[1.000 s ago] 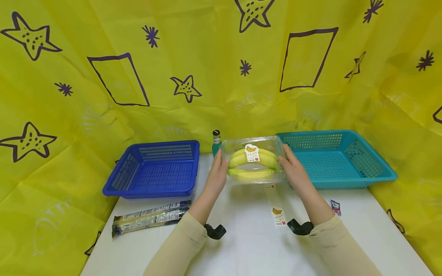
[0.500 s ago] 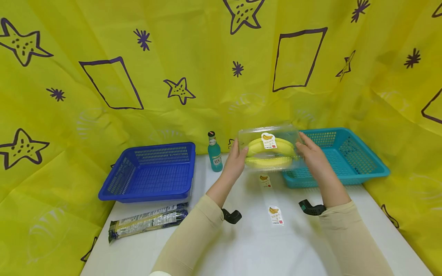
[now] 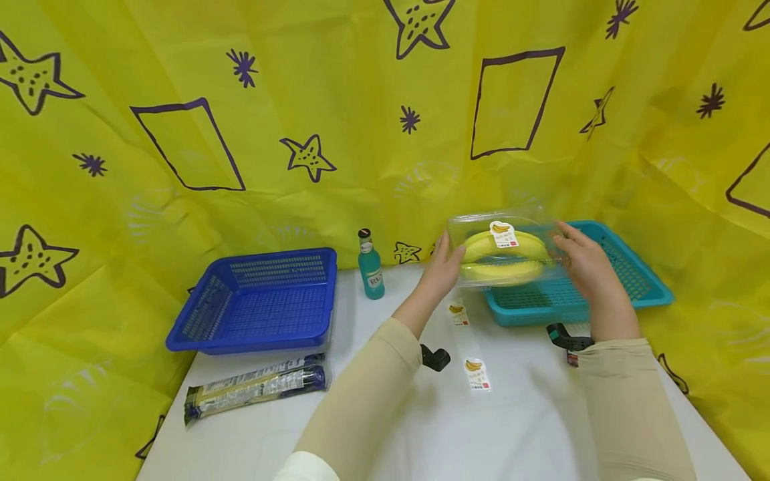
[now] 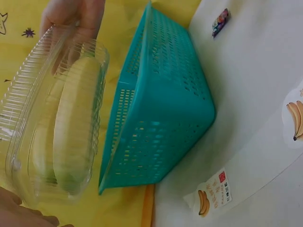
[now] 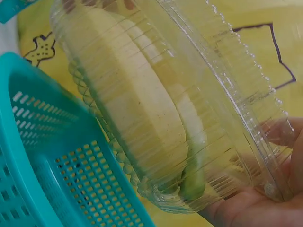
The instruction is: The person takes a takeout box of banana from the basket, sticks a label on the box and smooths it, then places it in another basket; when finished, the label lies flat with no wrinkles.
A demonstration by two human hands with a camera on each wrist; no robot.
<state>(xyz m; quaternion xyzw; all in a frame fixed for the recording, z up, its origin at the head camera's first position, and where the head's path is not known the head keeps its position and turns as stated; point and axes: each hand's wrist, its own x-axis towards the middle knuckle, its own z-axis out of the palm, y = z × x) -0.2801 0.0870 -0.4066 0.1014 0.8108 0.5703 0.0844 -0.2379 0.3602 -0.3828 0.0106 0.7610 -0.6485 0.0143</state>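
A clear plastic box of bananas [image 3: 505,257] with a banana sticker on its lid is held in the air between both hands. My left hand [image 3: 442,268] grips its left end, and my right hand [image 3: 586,260] grips the right end, thumbs on top. Below and behind the box is the teal basket [image 3: 640,284]; in the left wrist view the box [image 4: 75,127] is beside and above the basket's rim [image 4: 142,85]. From the right wrist camera, fingers [image 5: 251,208] curl under the box's end, and the basket's inside [image 5: 94,175] shows next to it.
A blue basket [image 3: 252,344] stands at the left, with a long packaged bundle [image 3: 259,389] in front. A teal bottle [image 3: 371,270] stands upright at the back. Banana stickers [image 3: 477,374] lie on the white table [image 3: 421,427]. A small wrapped item [image 4: 220,22] lies near the teal basket.
Both hands have carried the box of bananas to the right and slightly up, from beside the bottle to over the teal basket's left part. The bottle is now fully in sight.
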